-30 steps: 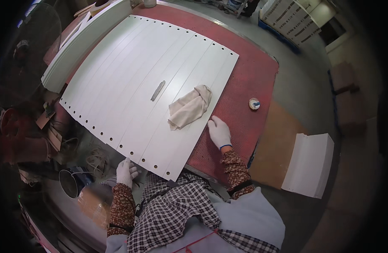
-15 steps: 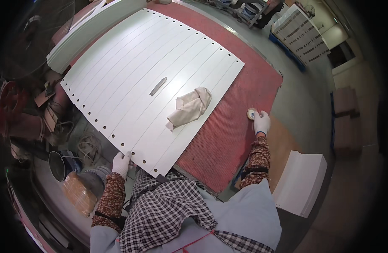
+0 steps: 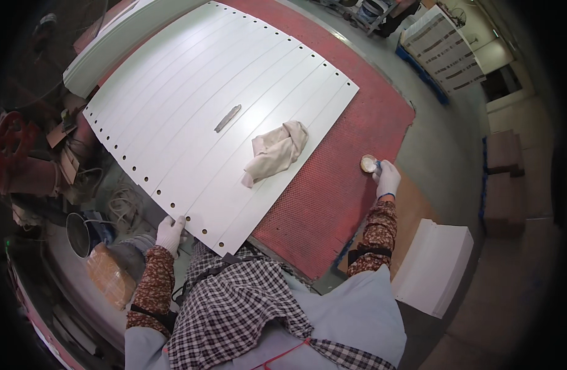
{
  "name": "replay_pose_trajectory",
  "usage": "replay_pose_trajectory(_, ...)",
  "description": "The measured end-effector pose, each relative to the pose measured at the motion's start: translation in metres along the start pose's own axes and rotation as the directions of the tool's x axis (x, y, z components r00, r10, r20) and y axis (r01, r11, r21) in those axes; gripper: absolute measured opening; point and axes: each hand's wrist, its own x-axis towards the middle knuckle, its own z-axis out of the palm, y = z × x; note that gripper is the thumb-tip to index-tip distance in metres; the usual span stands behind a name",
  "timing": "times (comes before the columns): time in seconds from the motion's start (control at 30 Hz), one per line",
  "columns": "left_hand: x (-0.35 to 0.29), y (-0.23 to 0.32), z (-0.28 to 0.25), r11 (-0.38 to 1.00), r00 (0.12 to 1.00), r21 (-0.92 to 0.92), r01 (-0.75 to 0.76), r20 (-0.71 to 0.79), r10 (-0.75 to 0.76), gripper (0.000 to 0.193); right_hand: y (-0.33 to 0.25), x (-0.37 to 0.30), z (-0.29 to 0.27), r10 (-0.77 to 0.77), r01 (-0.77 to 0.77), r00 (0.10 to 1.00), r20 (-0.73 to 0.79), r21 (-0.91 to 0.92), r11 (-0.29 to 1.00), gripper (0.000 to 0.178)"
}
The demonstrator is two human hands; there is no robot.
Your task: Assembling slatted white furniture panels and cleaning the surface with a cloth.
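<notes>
Long white strips with a small dark hole at each end lie side by side on a red textured mat. At their near edge my left hand, in a white glove, pinches the corner of one strip by its hole. To the right, my gloved right hand reaches to a small round tub of white paste on the mat's right side. Its fingers close on something bluish at the tub's rim, too small to make out. A crumpled beige cloth and a grey utility knife lie on the strips.
A white stack of strips stands at my right beside a brown board. On the floor at left are a metal bucket, a coiled cable and a wrapped brown package. Stacked panels on a blue pallet stand far right.
The view has shifted slightly. My right hand has drawn back a little from the tub, so more of the white paste shows. My left hand stays at the strip's edge.
</notes>
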Motion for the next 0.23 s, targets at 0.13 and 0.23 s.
replay_pose_trajectory(0.13,0.006,-0.008,0.001,0.998,0.998,-0.04,-0.054,0.018,0.055,0.028,0.002,0.005,-0.014,0.168,-0.209,0.975,0.147,0.336,0.918,0.026)
replay_pose_trajectory(0.23,0.008,-0.009,0.001,0.997,0.997,-0.053,-0.064,0.03,0.066,0.029,0.007,0.011,-0.023,0.165,-0.262,0.95,0.266,0.391,0.882,0.026)
